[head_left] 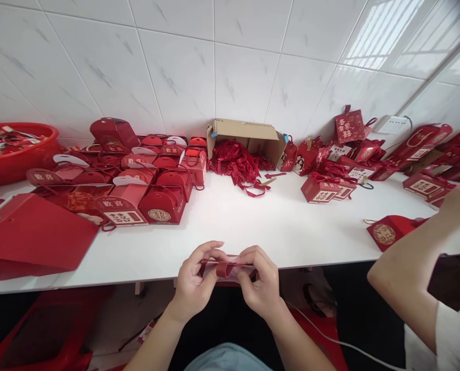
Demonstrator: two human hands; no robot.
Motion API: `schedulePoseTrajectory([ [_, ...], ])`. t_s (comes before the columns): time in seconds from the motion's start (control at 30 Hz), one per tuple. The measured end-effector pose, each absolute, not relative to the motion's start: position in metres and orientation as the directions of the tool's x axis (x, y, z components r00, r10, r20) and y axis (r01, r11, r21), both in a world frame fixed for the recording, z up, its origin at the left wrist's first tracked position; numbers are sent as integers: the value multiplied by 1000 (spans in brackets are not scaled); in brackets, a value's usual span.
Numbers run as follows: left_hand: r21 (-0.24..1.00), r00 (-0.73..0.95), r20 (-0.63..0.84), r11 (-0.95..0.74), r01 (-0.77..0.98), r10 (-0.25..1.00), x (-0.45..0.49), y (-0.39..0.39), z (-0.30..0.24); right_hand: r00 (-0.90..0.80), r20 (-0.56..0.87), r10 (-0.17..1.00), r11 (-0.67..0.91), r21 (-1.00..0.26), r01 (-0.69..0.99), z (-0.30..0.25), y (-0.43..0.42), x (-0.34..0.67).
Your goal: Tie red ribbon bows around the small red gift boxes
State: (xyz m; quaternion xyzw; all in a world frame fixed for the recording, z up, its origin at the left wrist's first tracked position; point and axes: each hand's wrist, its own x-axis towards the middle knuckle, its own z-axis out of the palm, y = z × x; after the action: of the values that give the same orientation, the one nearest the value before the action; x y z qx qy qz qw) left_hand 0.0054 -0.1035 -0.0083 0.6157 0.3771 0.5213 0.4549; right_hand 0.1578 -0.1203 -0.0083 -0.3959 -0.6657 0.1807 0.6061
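At the table's front edge my left hand point(194, 281) and my right hand point(261, 278) are close together, both closed with fingertips pinched. Between them is a dark red ribbon point(224, 269), bent into a loop at the middle. Beneath the ribbon, partly hidden by my fingers, shows a small red and pale piece that I cannot make out fully. Straight ahead, a heap of red ribbons point(235, 161) spills from an open cardboard box point(249, 129) lying on its side.
Several red gift boxes point(162, 203) crowd the left of the white table point(230, 216), near a large red box point(32, 234) and a red basin point(40, 149). More red boxes point(320, 188) stand at right. A co-worker's arm point(411, 273) reaches in there. Behind rises a tiled wall point(249, 77).
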Motion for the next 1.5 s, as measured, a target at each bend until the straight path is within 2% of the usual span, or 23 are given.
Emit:
schedulePoseTrajectory([
  [0.2, 967, 139, 250, -241, -75, 958, 11, -98, -6, 106, 547, 831, 517, -828, 216, -21, -111, 175],
  [0.27, 970, 118, 233, -221, -103, 965, 11, -95, -8, 17, 491, 871, 477, -853, 212, -24, -106, 192],
  [0.37, 973, 95, 209, -197, -123, 973, 12, -91, -12, -238, 356, 904, 420, -847, 327, -25, -99, 217],
  [0.47, 965, 104, 260, -261, -9, 960, 12, -87, -16, -273, 273, 923, 361, -861, 359, -30, -90, 238],
  [0.57, 920, 136, 294, -318, 230, 946, 7, -82, -25, -55, 243, 969, 246, -899, 362, -43, -71, 264],
  [0.63, 867, 180, 239, -293, 404, 954, 1, -78, -36, 219, 204, 954, 103, -911, 400, -53, -53, 287],
  [0.7, 777, 224, 187, -283, 563, 956, -5, -75, -53, 406, 219, 887, 30, -905, 424, -60, -32, 313],
  [0.8, 597, 284, 245, -375, 709, 927, -9, -71, -78, 620, 264, 739, -63, -889, 454, -64, 0, 353],
  [0.93, 442, 326, 329, -449, 776, 886, -7, -69, -95, 780, 297, 550, -168, -876, 452, -62, 41, 399],
  [1.1, 390, 348, 350, -473, 790, 870, -5, -69, -92, 861, 310, 403, -236, -874, 425, -59, 79, 429],
  [1.2, 376, 359, 348, -480, 793, 866, -5, -69, -91, 842, 356, 404, -220, -856, 468, -62, 89, 420],
  [1.27, 370, 359, 354, -482, 794, 864, -6, -70, -91, 788, 409, 460, -182, -825, 534, -66, 95, 401],
  [1.4, 378, 357, 359, -484, 789, 862, -6, -71, -93, 541, 488, 685, -36, -719, 694, -65, 119, 348],
  [1.5, 387, 359, 359, -487, 783, 862, -7, -71, -93, 307, 465, 831, 89, -655, 751, -48, 141, 313],
])
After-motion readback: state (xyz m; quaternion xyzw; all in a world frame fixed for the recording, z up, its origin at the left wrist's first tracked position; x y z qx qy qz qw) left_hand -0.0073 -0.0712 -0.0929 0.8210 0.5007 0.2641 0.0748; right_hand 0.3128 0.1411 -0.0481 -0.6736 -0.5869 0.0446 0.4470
